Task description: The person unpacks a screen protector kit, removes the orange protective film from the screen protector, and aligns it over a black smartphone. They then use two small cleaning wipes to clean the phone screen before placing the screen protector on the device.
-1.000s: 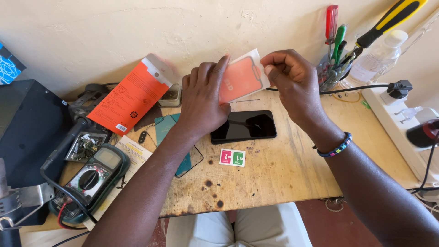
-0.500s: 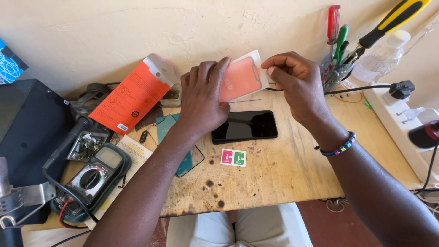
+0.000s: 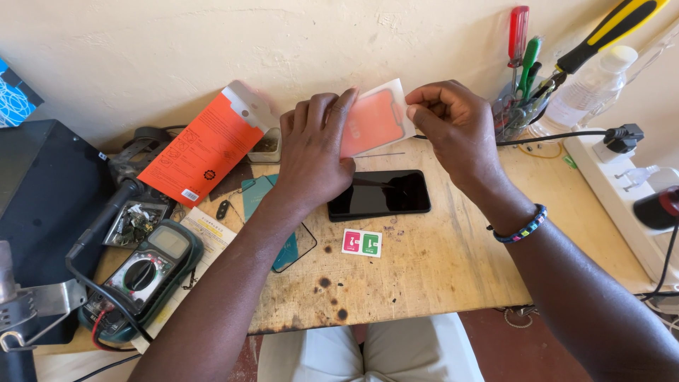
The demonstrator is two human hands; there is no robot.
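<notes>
Protector sheet point(image 3: 375, 120) with its orange film on is held above the counter point(image 3: 438, 262), left hand point(image 3: 315, 152) flat-gripping one side, right hand point(image 3: 453, 127) pinching the corner tab; phone point(image 3: 380, 194) below bare, wipe packets point(image 3: 362, 242) unopened.

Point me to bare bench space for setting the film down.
Free: bench front-right, below the phone and right of the sticker pair; also the strip between phone and power strip. Crowded: left side around the multimeter and orange pack, and the tool cup corner.
</notes>
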